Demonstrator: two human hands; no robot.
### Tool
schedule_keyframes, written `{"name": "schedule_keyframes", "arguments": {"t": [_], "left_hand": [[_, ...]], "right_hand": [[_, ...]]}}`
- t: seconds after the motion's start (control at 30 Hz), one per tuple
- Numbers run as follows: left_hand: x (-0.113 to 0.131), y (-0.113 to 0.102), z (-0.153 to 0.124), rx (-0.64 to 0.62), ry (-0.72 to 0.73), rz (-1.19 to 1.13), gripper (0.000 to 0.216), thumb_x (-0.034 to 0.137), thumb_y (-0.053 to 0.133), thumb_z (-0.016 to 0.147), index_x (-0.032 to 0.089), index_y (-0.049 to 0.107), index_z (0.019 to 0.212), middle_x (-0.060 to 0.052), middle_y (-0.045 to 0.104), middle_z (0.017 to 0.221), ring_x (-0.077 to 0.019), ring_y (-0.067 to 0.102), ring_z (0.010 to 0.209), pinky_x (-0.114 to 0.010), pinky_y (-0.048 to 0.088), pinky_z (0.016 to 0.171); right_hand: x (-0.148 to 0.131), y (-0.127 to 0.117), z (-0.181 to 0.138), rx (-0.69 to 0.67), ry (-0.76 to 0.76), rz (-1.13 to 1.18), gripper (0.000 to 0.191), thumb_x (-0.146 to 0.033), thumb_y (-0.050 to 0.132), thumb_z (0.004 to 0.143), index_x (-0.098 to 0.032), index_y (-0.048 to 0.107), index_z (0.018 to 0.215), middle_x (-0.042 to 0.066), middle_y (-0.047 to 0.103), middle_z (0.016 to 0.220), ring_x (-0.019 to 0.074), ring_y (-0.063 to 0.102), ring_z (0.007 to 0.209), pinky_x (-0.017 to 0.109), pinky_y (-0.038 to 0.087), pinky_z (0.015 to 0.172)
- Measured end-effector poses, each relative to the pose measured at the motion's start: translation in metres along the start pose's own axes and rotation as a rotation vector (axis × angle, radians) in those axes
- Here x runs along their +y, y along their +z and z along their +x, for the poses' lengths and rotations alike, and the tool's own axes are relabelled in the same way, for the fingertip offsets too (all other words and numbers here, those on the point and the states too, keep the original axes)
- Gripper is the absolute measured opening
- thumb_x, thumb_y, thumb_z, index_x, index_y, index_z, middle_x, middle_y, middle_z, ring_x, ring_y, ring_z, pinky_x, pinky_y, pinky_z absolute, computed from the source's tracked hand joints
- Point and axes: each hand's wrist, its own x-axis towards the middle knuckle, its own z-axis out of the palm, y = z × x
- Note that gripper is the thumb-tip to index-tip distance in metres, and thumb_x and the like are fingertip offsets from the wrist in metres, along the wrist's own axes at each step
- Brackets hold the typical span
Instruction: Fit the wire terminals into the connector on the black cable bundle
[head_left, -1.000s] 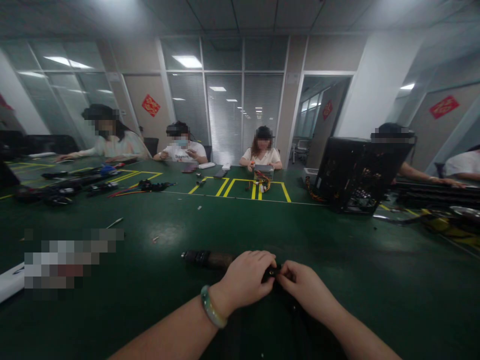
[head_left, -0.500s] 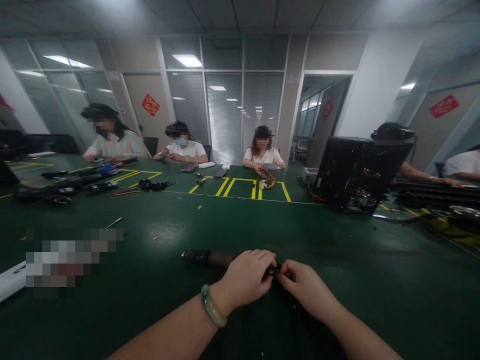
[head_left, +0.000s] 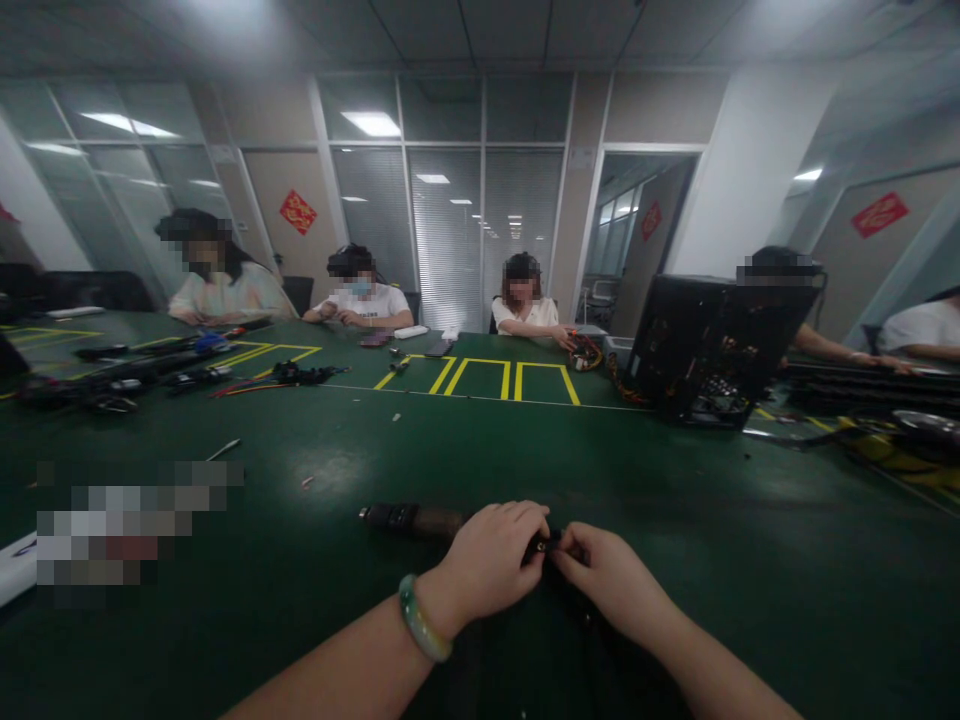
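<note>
My left hand [head_left: 499, 550], with a jade-green bangle [head_left: 421, 620] at the wrist, is closed round the rear of a dark, tube-shaped tool [head_left: 412, 520]. The tool lies nearly level, its small metal tip pointing left; it looks like an electric screwdriver. My right hand [head_left: 604, 570] pinches a small black piece [head_left: 555, 537] against the tool's right end. Fingers hide most of that piece, so its kind is unclear. Something dark, perhaps a cable, trails down below my right hand, hard to see against the green table.
A black computer case [head_left: 686, 350] stands right of centre on the green table [head_left: 300, 560]. Dark cables [head_left: 289, 375] and long black parts lie at the left. A thin rod [head_left: 223, 450] lies near a blurred-out white object. Several people sit across the table.
My hands keep almost the same grip and place. The view has shifted slightly. Across the table, a person's hands and a bundle of coloured wires have moved right, towards the computer case.
</note>
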Motion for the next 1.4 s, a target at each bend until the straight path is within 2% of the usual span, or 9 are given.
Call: {"name": "schedule_keyframes", "arguments": {"t": [0.1, 0.27, 0.8, 1.07, 1.4], "left_hand": [[-0.001, 0.001, -0.0005, 0.01, -0.02, 0.0, 0.017, 0.019, 0.059, 0.081, 0.02, 0.054, 0.097, -0.004, 0.058, 0.127, -0.0223, 0.054, 0.114, -0.038, 0.043, 0.097], [-0.0019, 0.0001, -0.0005, -0.017, 0.016, 0.003, 0.014, 0.017, 0.059, 0.082, 0.021, 0.055, 0.095, -0.001, 0.06, 0.124, -0.0209, 0.056, 0.111, -0.038, 0.043, 0.095], [-0.0028, 0.0018, 0.0004, -0.001, 0.027, -0.01, 0.009, 0.017, 0.058, 0.083, 0.02, 0.055, 0.092, -0.004, 0.061, 0.121, -0.0219, 0.057, 0.108, -0.039, 0.045, 0.094], [-0.0009, -0.0004, -0.0005, -0.014, 0.017, 0.001, 0.016, 0.013, 0.059, 0.079, 0.02, 0.055, 0.093, -0.002, 0.06, 0.121, -0.0213, 0.057, 0.108, -0.038, 0.044, 0.095], [-0.0053, 0.0033, 0.0006, -0.019, 0.01, -0.024, 0.01, 0.019, 0.061, 0.086, 0.022, 0.058, 0.095, 0.001, 0.063, 0.115, -0.0182, 0.058, 0.106, -0.035, 0.043, 0.096]], "right_hand": [[-0.002, -0.0007, -0.0003, -0.011, 0.004, 0.004, 0.013, -0.026, 0.055, 0.087, -0.02, 0.063, 0.078, -0.001, 0.068, 0.076, 0.0155, 0.061, 0.068, 0.022, 0.037, 0.058], [-0.0023, -0.0017, -0.0014, -0.002, -0.003, -0.007, 0.013, -0.026, 0.056, 0.087, -0.02, 0.062, 0.077, -0.001, 0.068, 0.075, 0.0151, 0.061, 0.068, 0.022, 0.037, 0.057], [-0.0016, -0.0017, -0.0022, -0.002, 0.01, -0.004, 0.012, -0.026, 0.056, 0.087, -0.02, 0.062, 0.078, -0.001, 0.067, 0.074, 0.0145, 0.06, 0.066, 0.022, 0.036, 0.056], [0.0003, 0.0, -0.0007, 0.009, -0.007, -0.023, 0.012, -0.025, 0.057, 0.086, -0.02, 0.061, 0.077, -0.002, 0.066, 0.073, 0.0139, 0.06, 0.065, 0.021, 0.035, 0.056], [0.0011, -0.0003, -0.001, -0.004, 0.002, 0.001, 0.013, -0.027, 0.056, 0.087, -0.02, 0.063, 0.079, -0.002, 0.067, 0.073, 0.0142, 0.06, 0.066, 0.022, 0.035, 0.056]]}}
